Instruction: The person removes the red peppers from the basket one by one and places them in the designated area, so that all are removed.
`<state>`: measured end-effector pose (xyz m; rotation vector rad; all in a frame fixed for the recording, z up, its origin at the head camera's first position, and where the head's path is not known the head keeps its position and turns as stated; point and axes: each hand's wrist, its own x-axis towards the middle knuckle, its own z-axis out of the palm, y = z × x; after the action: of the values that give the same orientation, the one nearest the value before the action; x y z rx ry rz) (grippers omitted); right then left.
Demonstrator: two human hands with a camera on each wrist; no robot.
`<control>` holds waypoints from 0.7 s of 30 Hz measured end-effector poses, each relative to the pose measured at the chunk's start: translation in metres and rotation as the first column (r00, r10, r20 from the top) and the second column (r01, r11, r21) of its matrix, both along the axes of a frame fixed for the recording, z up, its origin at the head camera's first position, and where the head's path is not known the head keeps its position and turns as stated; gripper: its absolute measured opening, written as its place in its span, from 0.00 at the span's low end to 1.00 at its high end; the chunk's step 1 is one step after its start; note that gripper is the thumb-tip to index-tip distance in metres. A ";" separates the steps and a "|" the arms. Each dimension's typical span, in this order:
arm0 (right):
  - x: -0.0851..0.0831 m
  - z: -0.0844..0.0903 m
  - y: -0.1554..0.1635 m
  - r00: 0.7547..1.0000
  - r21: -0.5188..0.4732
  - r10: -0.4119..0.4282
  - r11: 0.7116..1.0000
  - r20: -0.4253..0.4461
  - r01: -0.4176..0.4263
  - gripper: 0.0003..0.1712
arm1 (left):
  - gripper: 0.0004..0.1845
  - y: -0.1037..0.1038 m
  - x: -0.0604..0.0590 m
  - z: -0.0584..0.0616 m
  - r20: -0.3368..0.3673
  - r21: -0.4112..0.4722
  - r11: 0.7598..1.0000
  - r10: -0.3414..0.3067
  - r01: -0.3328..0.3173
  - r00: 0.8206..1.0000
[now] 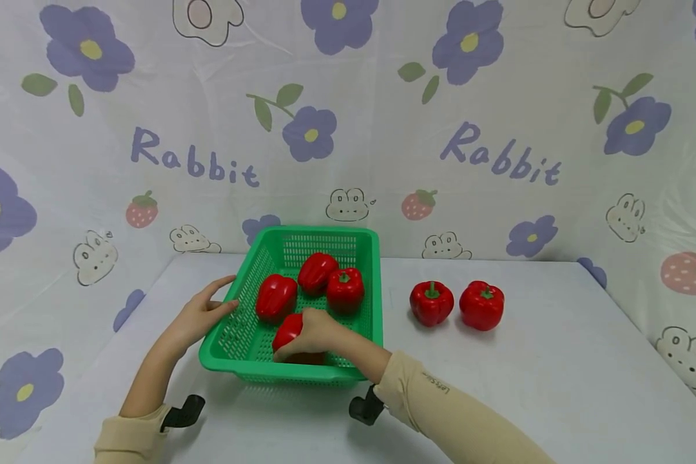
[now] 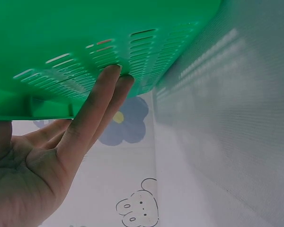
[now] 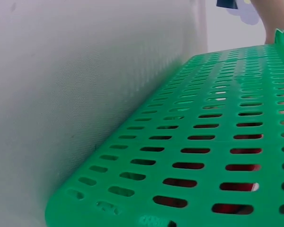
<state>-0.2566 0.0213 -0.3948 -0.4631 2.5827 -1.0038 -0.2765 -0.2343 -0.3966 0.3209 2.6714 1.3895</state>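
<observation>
A red bell pepper [image 1: 288,330] lies at the near end of the green slotted basket [image 1: 233,335], under the right hand [image 1: 316,332], whose fingers curl over its top and grip it. Three more red peppers [image 1: 318,272] sit just behind it in the basket. The left hand [image 1: 200,314] rests on the basket's left wall — fingers [image 2: 95,99] straight and pressed together against the slots. On the white table [image 1: 557,386] to the right, well apart from the basket, two peppers [image 1: 432,302] stand side by side.

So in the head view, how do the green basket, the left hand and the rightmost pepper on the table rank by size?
1. Green basket, clearly largest.
2. Left hand and rightmost pepper look about alike; the hand is nearer the camera, so unranked.
</observation>
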 end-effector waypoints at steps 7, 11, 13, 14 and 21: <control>-0.003 0.002 -0.001 0.999 -0.023 -0.049 0.999 -0.023 0.048 0.40 | 0.36 0.000 0.002 0.000 -0.001 -0.003 1.000 0.004 -0.004 1.000; -0.005 0.004 0.000 0.997 -0.047 -0.078 0.996 -0.027 0.076 0.46 | 0.35 0.001 0.002 0.001 -0.002 -0.011 1.000 0.006 -0.006 1.000; -0.006 0.005 0.001 0.996 -0.065 -0.081 0.995 -0.034 0.079 0.47 | 0.35 0.000 0.002 0.001 -0.002 -0.014 1.000 0.006 -0.006 1.000; -0.006 0.006 0.002 0.996 -0.083 -0.082 0.993 -0.039 0.078 0.47 | 0.35 0.000 0.002 0.001 -0.003 -0.018 1.000 0.008 -0.008 1.000; -0.005 0.016 0.008 0.992 -0.194 -0.109 0.976 -0.064 0.095 0.46 | 0.36 -0.001 0.001 0.000 -0.003 -0.015 1.000 0.011 -0.011 1.000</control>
<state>-0.2617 0.0297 -0.3791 -0.4263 2.6102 -1.3008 -0.2750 -0.2349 -0.3964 0.3078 2.6891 1.3719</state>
